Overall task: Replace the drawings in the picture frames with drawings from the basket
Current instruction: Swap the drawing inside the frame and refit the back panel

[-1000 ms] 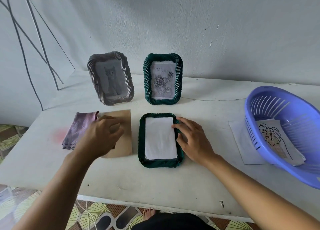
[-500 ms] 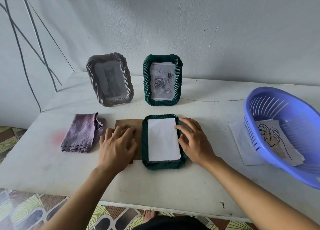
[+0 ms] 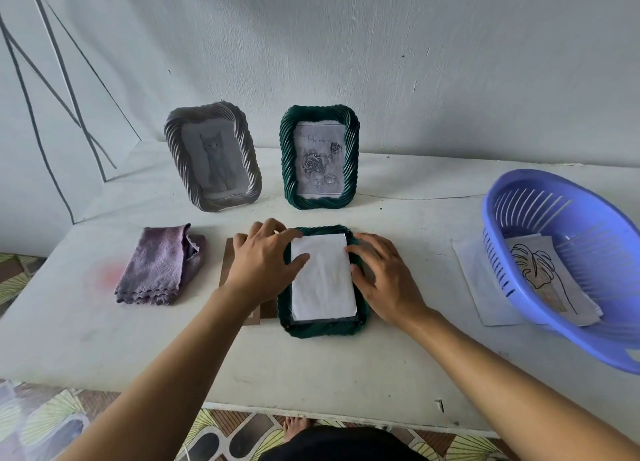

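While both hands rest on it, the dark green rope-pattern picture frame (image 3: 323, 327) lies face down on the white table (image 3: 311, 367), a blank white sheet of paper (image 3: 323, 275) set in its back opening.
Left hand (image 3: 265, 263) — fingers spread flat, palm down over the frame's left edge, thumb on the paper; nothing gripped. Beneath it, a brown cardboard backing board (image 3: 227, 263), mostly covered.
Right hand (image 3: 381, 277) — fingers spread flat on the frame's right edge, fingertips touching the paper's side; nothing gripped.
Upright at the rear: a grey rope-pattern frame (image 3: 213, 155) holding a cat drawing, and beside it a second green rope-pattern frame (image 3: 319, 157) holding a rose drawing.
Left of the board: a folded purple cloth (image 3: 159, 264).
Far right: a lilac slotted plastic basket (image 3: 568, 270), tilted, containing a leaf line drawing (image 3: 540, 277); a loose white sheet (image 3: 479, 280) lies partly under its rim.
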`<action>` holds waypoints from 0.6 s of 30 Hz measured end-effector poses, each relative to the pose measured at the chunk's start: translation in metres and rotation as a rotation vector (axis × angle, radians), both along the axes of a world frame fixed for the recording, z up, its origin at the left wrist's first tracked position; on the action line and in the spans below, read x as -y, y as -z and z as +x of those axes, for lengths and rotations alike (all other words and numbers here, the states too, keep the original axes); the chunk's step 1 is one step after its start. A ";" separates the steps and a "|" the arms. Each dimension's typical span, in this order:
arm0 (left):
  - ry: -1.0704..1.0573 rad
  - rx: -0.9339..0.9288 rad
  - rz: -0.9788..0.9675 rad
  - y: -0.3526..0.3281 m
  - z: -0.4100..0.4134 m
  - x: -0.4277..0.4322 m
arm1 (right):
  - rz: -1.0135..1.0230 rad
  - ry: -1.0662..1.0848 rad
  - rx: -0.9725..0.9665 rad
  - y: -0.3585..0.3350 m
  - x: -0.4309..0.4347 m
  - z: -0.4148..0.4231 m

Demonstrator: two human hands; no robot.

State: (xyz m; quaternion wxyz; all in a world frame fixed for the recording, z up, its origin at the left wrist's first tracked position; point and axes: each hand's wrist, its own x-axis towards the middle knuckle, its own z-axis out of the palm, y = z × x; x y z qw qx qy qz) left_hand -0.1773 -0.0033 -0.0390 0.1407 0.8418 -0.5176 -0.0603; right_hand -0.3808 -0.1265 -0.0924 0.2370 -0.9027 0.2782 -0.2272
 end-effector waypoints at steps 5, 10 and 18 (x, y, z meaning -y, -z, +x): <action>-0.036 0.013 0.068 0.007 0.002 0.007 | 0.021 0.003 -0.020 -0.001 -0.001 0.001; -0.043 -0.075 0.055 0.010 0.006 0.004 | 0.035 0.048 -0.043 -0.001 -0.001 0.003; -0.039 -0.156 -0.055 0.020 0.006 -0.002 | -0.004 0.122 -0.086 -0.009 0.011 0.024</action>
